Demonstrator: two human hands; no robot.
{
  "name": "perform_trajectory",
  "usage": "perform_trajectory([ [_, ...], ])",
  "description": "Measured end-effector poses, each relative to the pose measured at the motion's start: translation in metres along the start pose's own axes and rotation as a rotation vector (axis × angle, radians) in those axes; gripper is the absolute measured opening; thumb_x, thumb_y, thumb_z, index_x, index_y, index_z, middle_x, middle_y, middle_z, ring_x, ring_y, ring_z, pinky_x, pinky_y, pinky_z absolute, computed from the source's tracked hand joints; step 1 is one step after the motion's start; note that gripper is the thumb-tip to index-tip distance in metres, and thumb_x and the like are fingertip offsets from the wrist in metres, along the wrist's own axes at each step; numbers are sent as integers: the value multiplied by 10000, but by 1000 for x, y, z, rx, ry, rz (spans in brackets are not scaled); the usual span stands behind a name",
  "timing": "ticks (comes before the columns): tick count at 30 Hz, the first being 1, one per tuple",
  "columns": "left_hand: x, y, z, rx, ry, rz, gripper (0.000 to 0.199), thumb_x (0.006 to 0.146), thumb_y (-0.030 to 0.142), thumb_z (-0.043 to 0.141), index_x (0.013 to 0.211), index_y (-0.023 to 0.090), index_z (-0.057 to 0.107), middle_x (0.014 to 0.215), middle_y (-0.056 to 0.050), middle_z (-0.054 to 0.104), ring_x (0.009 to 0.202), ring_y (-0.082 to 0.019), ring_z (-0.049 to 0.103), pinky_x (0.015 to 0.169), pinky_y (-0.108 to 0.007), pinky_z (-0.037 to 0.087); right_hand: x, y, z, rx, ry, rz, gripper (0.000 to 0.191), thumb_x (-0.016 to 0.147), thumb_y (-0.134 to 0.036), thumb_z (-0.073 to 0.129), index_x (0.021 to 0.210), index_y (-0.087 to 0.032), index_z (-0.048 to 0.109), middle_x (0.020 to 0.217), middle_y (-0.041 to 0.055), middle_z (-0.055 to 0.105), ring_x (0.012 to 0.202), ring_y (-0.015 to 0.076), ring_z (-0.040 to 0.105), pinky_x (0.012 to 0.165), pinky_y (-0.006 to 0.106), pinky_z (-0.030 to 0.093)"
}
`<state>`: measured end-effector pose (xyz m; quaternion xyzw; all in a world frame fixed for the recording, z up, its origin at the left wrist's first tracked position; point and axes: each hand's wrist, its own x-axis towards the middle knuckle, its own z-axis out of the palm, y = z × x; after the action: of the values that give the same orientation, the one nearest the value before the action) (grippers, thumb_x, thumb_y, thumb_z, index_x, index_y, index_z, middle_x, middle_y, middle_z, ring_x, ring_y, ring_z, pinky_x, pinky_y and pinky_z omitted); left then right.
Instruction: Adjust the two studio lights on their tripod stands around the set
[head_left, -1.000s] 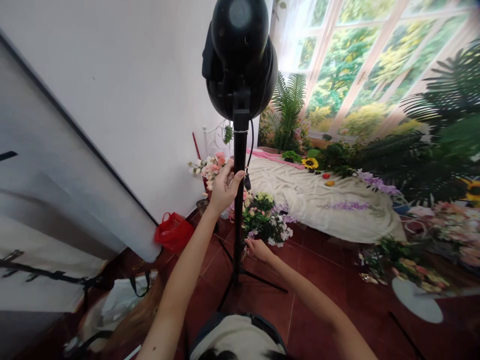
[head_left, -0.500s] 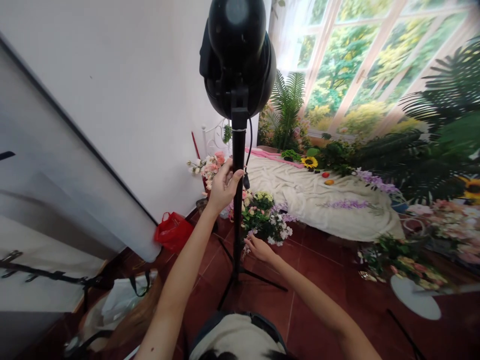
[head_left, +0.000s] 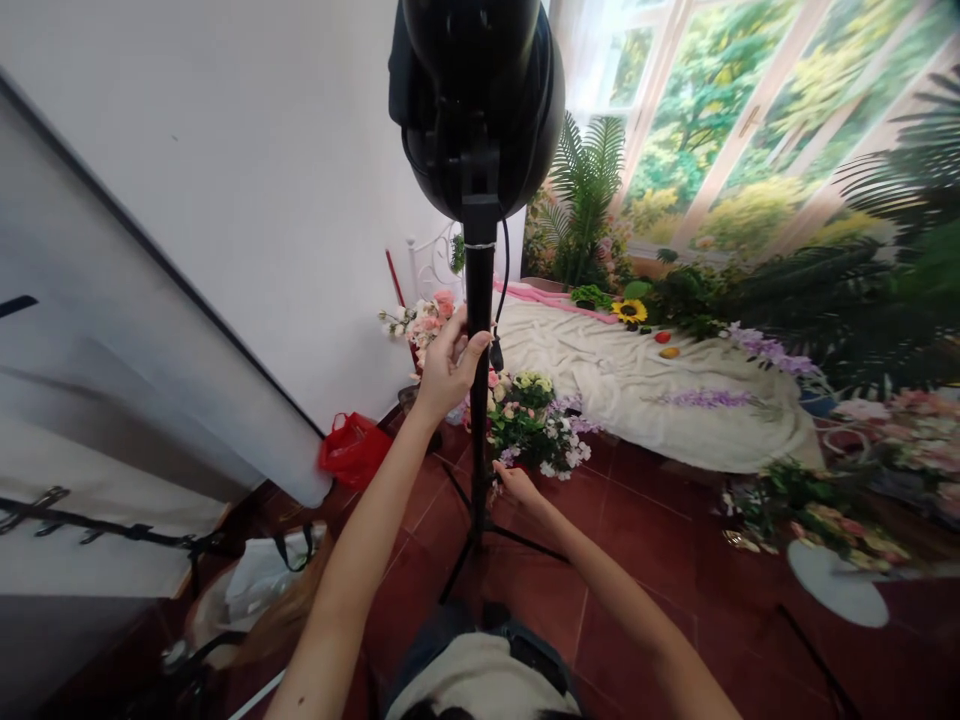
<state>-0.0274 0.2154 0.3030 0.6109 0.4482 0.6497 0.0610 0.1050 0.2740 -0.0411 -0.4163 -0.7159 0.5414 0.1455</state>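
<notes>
A black studio light [head_left: 480, 110] sits on top of a black light stand [head_left: 480, 400], close in front of me. My left hand [head_left: 450, 368] is closed round the upper pole, with the thumb on its near side. Lower down, my right hand [head_left: 519, 486] pinches at the side of the stand, above the tripod legs. The small part between its fingertips is too small to make out. A black cable [head_left: 502, 290] hangs from the light beside the pole, its plug end near my left hand.
Artificial flowers [head_left: 536, 425] stand behind the pole. A cream blanket [head_left: 600, 370] lies beneath a window backdrop [head_left: 720, 130]. Left are a white wall [head_left: 225, 180], a red bag [head_left: 354, 450] and a rack bar [head_left: 112, 535]. A white round base [head_left: 836, 585] is at right.
The light looks a little larger and nearer, and the view has shifted slightly. Both hands keep their places on the stand.
</notes>
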Motion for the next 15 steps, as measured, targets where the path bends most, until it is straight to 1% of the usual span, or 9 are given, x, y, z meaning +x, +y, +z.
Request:
perform_trajectory([
  [2,0,-1,0,-3,3,7,334,901,481,516,1066,199,582,970,-62,641,899,-144,613,773,-240,497,5,-3,-1,34,-51,50,516,907,-583,388,542,-220,430,433,-43,408,386,104,353,422,220,329],
  [4,0,-2,0,-2,0,15,317,905,473,513,1044,197,584,945,-55,632,872,-136,605,762,-234,495,9,-6,-4,48,-90,72,473,911,-544,410,565,-222,434,434,-53,400,363,93,316,396,206,313],
  [6,0,-1,-1,9,0,19,306,907,470,510,1019,196,587,913,-48,624,839,-130,598,745,-232,495,9,-9,-6,45,-114,78,454,920,-516,403,575,-223,442,445,-52,402,360,93,318,395,204,315],
  [8,0,0,-1,25,4,17,308,906,474,509,1017,197,588,924,-52,630,851,-135,602,751,-238,498,6,-11,-7,27,-112,66,461,939,-502,360,585,-221,453,467,-39,420,384,106,363,419,215,341],
  [10,0,1,-1,29,8,11,320,904,478,511,1034,197,589,968,-65,640,896,-145,612,776,-248,500,-1,-10,-9,-5,-75,27,467,955,-492,326,607,-216,469,516,-15,463,464,134,454,495,236,397],
  [12,-1,1,0,15,14,6,333,900,482,516,1055,196,587,1013,-77,646,934,-153,618,791,-253,502,-10,-8,-14,-41,-26,-35,409,950,-482,377,676,-210,512,626,10,534,617,167,542,632,263,447],
  [15,-3,0,3,-18,37,-15,348,899,487,515,1085,199,578,1053,-84,646,974,-158,620,798,-251,503,-21,-4,-25,-181,-42,-252,268,939,-446,456,892,-214,583,872,50,616,844,198,581,837,308,446],
])
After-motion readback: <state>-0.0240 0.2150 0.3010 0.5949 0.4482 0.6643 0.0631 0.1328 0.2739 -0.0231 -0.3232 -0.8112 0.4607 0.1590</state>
